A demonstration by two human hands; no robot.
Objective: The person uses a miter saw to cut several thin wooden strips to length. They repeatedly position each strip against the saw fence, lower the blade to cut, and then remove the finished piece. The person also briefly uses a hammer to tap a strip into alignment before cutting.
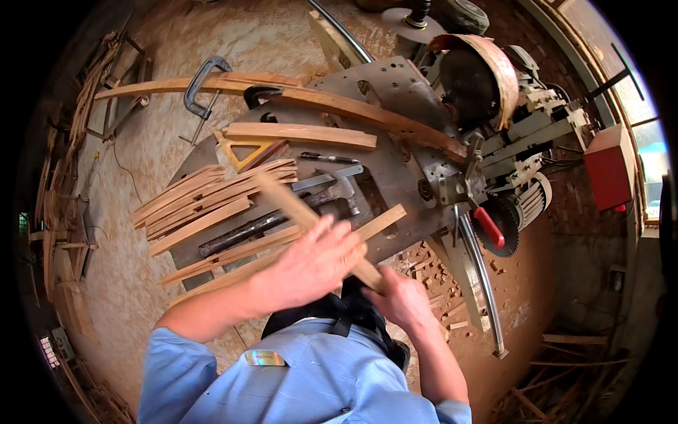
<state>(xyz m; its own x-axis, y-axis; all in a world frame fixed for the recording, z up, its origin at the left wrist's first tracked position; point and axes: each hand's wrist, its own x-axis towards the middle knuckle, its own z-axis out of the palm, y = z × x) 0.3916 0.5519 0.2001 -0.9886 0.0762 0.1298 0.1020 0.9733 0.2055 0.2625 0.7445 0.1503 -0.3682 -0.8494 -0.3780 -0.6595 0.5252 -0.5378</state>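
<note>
A slim wooden strip (pixel 287 200) slants in front of me above the metal machine table, its far end smeared by motion. My right hand (pixel 404 300) is closed around its near end. Across the strip's middle lies my left hand (pixel 314 258), its fingers stretched out and fairly straight on top; its underside is hidden. Just beyond that hand, the end of another light wooden strip (pixel 385 220) sticks out to the right. To the left, several cut wooden strips (pixel 205 205) lie stacked on the table, with more strips (pixel 233 258) beside my left forearm.
On the metal table (pixel 392 166) are a hammer (pixel 346 191), a dark metal bar (pixel 261 230), a pen (pixel 330 157) and a yellow set square (pixel 247 152). A C-clamp (pixel 201 88) grips a long curved board (pixel 339 104). Circular blades (pixel 494 226), a red handle (pixel 489 227) and machinery stand right.
</note>
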